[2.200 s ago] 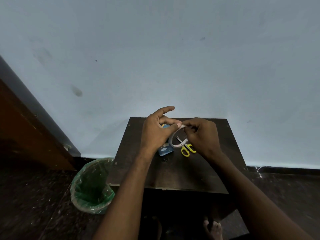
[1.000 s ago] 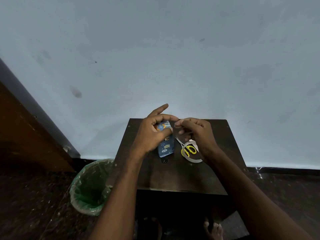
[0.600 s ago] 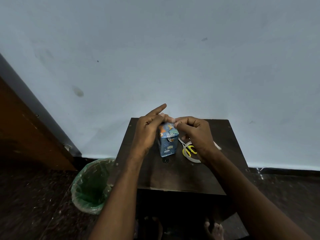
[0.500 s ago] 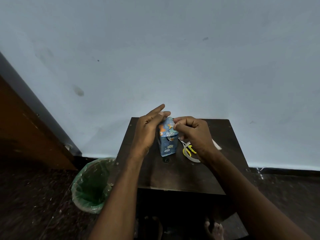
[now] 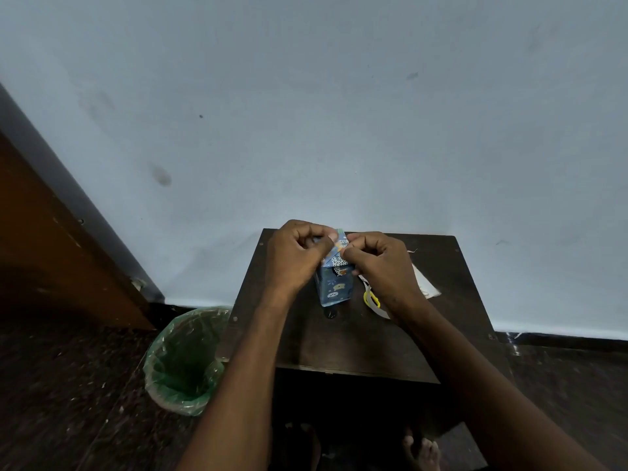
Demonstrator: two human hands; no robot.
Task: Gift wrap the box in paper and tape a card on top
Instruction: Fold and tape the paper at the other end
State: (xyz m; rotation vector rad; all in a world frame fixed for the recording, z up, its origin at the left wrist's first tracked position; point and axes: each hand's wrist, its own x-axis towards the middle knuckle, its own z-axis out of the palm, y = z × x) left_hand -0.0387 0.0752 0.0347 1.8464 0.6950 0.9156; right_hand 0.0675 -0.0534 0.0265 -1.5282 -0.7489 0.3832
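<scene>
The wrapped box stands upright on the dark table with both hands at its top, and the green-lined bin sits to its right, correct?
Not quite: in the head view the bin sits left of the table, not right. The box and both hands are as you say.

Pale blue wall point(image 5: 339, 113), scuffed, one dark smudge at left. Dark wooden table point(image 5: 346, 345) set against it. Brown wooden door point(image 5: 51, 253) at far left. Dark speckled floor point(image 5: 68, 396). Green-lined bin point(image 5: 185, 360) just left of table. Dim, even light.
</scene>
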